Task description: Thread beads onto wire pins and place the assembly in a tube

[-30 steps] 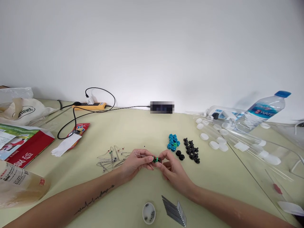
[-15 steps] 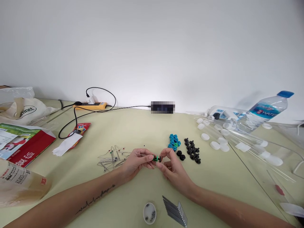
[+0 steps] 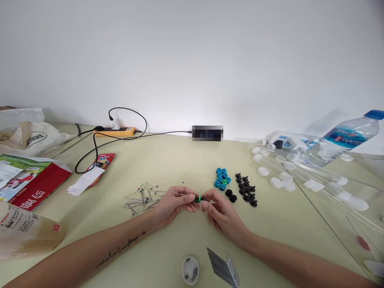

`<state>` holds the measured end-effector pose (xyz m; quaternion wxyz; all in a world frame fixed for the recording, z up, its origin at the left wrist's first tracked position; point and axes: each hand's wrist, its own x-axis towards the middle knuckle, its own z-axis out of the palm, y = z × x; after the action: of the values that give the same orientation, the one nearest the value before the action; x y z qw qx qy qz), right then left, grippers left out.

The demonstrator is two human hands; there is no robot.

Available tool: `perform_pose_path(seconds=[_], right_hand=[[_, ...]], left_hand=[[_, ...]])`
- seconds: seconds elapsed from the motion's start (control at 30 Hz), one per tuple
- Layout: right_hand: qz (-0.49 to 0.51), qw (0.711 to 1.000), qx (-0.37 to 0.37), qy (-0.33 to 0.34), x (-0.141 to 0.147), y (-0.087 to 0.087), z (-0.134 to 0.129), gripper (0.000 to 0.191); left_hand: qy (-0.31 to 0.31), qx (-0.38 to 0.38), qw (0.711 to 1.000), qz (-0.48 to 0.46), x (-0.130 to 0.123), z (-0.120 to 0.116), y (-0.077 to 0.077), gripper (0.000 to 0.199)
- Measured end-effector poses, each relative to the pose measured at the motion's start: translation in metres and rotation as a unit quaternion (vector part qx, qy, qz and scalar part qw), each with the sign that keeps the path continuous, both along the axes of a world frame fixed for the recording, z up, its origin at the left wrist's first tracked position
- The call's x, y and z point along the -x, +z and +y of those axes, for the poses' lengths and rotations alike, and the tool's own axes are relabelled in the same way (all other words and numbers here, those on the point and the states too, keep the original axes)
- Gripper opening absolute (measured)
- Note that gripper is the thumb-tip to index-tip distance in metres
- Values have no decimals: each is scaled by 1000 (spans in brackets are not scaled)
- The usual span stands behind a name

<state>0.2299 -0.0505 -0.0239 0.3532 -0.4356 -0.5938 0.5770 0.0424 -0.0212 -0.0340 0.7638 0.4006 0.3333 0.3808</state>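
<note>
Above the middle of the table, my left hand (image 3: 175, 203) is closed on a thin bent metal wire (image 3: 177, 193), and a small green-and-black part (image 3: 199, 199) pokes out past its fingertips. My right hand (image 3: 223, 212) pinches the black end of that same part between thumb and index finger. The fingers partly hide how wire and part join. Left of my hands lies a loose heap of bent wires (image 3: 142, 200) with small coloured ends. Beyond my right hand are blue knobbed pieces (image 3: 221, 179), a green one among them, and black stemmed pieces (image 3: 246, 189).
A round white dish (image 3: 190, 271) of small metal bits and a row of grey bent rods (image 3: 223, 267) lie near me. White caps, clear tubes and a water bottle (image 3: 345, 136) fill the right. A cup (image 3: 33, 232), red box (image 3: 45, 188) and power strip (image 3: 115, 131) are left.
My right fingers have closed in on the black end of the green part, where they were more spread before. The view has shifted slightly.
</note>
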Motion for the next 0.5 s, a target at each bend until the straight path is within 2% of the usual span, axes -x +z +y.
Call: perform_pose_path(seconds=[0.23, 0.4, 0.5], right_hand=[[-45, 999, -11, 6, -4, -6, 0, 42], [-15, 1000, 5, -10, -3, -5, 0, 31], [-31, 999, -2, -10, -3, -4, -1, 34]], left_hand=[[-25, -19, 999, 24, -1, -2, 2, 23], [-26, -33, 999, 30, -2, -3, 2, 22], [-13, -30, 999, 25, -1, -3, 2, 21]])
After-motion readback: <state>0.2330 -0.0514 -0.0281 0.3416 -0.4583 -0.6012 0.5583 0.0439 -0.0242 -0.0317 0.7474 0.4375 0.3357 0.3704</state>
